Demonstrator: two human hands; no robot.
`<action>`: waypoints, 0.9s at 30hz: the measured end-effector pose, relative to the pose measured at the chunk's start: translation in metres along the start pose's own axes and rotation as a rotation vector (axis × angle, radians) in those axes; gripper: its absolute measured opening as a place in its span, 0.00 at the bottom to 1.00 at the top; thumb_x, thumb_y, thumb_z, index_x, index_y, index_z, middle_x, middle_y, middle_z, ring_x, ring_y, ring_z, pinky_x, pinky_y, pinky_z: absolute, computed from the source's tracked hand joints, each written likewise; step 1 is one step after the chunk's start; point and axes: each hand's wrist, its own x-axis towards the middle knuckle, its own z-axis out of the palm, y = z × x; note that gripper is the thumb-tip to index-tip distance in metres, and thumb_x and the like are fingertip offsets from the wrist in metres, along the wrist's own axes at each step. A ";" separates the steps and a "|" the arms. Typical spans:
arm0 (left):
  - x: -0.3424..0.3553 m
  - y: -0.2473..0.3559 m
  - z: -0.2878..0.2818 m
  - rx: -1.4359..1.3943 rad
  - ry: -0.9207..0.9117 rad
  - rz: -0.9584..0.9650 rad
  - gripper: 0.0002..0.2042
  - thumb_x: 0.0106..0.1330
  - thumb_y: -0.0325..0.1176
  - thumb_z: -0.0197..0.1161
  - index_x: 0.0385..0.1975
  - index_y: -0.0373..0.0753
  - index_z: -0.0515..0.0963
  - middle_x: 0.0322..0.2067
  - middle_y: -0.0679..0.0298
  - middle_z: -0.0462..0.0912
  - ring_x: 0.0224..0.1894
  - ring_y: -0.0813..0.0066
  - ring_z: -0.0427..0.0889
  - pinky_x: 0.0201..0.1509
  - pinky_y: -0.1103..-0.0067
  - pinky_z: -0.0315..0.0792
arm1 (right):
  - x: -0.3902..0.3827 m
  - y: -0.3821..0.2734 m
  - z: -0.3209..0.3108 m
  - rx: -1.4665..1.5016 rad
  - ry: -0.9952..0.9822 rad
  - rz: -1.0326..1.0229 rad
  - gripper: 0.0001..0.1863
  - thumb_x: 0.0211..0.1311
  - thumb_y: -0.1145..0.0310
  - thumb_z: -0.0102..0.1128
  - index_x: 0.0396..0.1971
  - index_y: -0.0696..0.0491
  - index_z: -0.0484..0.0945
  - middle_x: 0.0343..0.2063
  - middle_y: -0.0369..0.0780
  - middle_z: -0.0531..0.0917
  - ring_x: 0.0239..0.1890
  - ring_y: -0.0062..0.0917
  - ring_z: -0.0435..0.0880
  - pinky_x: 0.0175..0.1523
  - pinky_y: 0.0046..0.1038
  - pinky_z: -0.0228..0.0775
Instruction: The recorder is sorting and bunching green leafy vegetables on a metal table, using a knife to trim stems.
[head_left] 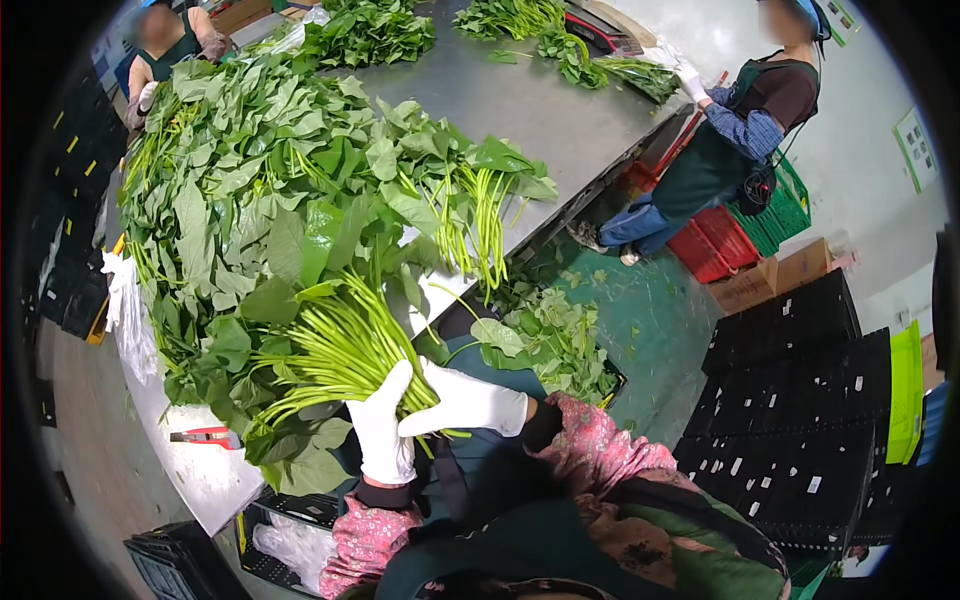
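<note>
A thick bunch of leafy green stems (345,335), which look like sweet potato greens, is held close to my body at the table's near edge. My left hand (383,425), in a white glove, wraps the cut ends from the left. From the right, my gloved right hand (465,398) closes on the same ends, its fingers overlapping the left hand. The bunch's leaves merge into a large heap of greens (250,190) on the metal table (500,110). Smaller stem bundles (485,215) lie at the heap's right side.
Red-handled cutters (207,437) rest on the table's left corner. A crate of leaves (555,345) stands on the floor to the right, with stacked black crates (790,400) farther right. Two co-workers stand at the far left (170,55) and far right (730,130), handling greens.
</note>
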 end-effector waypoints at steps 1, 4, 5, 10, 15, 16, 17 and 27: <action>0.000 0.000 0.003 -0.027 -0.006 0.003 0.24 0.61 0.16 0.60 0.59 0.36 0.69 0.47 0.61 0.79 0.44 0.71 0.81 0.50 0.76 0.77 | 0.005 0.019 -0.002 0.007 0.006 -0.012 0.40 0.55 0.64 0.70 0.63 0.60 0.59 0.45 0.42 0.79 0.44 0.22 0.78 0.48 0.25 0.73; 0.000 -0.001 0.001 -0.008 -0.047 0.023 0.24 0.61 0.17 0.61 0.59 0.36 0.69 0.48 0.61 0.80 0.45 0.72 0.81 0.51 0.76 0.77 | 0.013 0.041 0.002 0.116 0.023 -0.074 0.34 0.55 0.67 0.69 0.59 0.59 0.63 0.35 0.38 0.81 0.31 0.18 0.80 0.35 0.23 0.74; 0.001 -0.001 0.000 0.031 -0.066 0.018 0.24 0.61 0.17 0.62 0.59 0.36 0.69 0.48 0.61 0.80 0.45 0.72 0.81 0.51 0.76 0.76 | 0.013 0.042 0.004 0.154 0.040 -0.059 0.33 0.55 0.67 0.68 0.59 0.59 0.64 0.33 0.37 0.80 0.29 0.18 0.79 0.33 0.23 0.74; 0.007 0.013 -0.010 0.253 -0.186 -0.079 0.24 0.62 0.22 0.65 0.59 0.36 0.69 0.49 0.64 0.79 0.48 0.75 0.80 0.52 0.77 0.75 | -0.003 0.001 0.015 0.425 0.097 0.046 0.27 0.59 0.73 0.64 0.57 0.57 0.66 0.32 0.37 0.80 0.28 0.17 0.79 0.32 0.21 0.73; 0.012 0.009 -0.056 0.403 -0.244 -0.067 0.21 0.64 0.26 0.65 0.56 0.34 0.70 0.49 0.62 0.79 0.48 0.76 0.78 0.52 0.77 0.73 | -0.006 -0.004 0.013 0.489 0.030 0.075 0.19 0.62 0.71 0.63 0.51 0.57 0.70 0.34 0.39 0.81 0.30 0.20 0.80 0.34 0.21 0.73; 0.014 0.015 -0.060 0.548 -0.293 -0.111 0.21 0.64 0.27 0.64 0.56 0.33 0.70 0.50 0.62 0.78 0.50 0.76 0.76 0.55 0.76 0.71 | -0.003 -0.002 0.010 0.480 0.054 0.068 0.19 0.61 0.71 0.63 0.51 0.58 0.71 0.33 0.39 0.81 0.29 0.20 0.80 0.34 0.21 0.73; 0.007 0.020 -0.063 0.509 -0.346 -0.082 0.22 0.64 0.29 0.64 0.57 0.31 0.68 0.51 0.61 0.77 0.52 0.78 0.75 0.55 0.79 0.70 | -0.002 -0.003 0.006 0.462 0.061 0.095 0.18 0.61 0.71 0.63 0.50 0.58 0.72 0.33 0.39 0.81 0.28 0.19 0.80 0.34 0.21 0.73; -0.052 0.105 -0.012 1.959 -0.771 1.106 0.22 0.58 0.36 0.57 0.55 0.45 0.75 0.60 0.64 0.75 0.63 0.65 0.70 0.67 0.56 0.59 | 0.001 0.026 0.030 -0.162 0.110 -0.280 0.24 0.52 0.67 0.67 0.50 0.60 0.74 0.42 0.46 0.82 0.40 0.34 0.83 0.46 0.31 0.75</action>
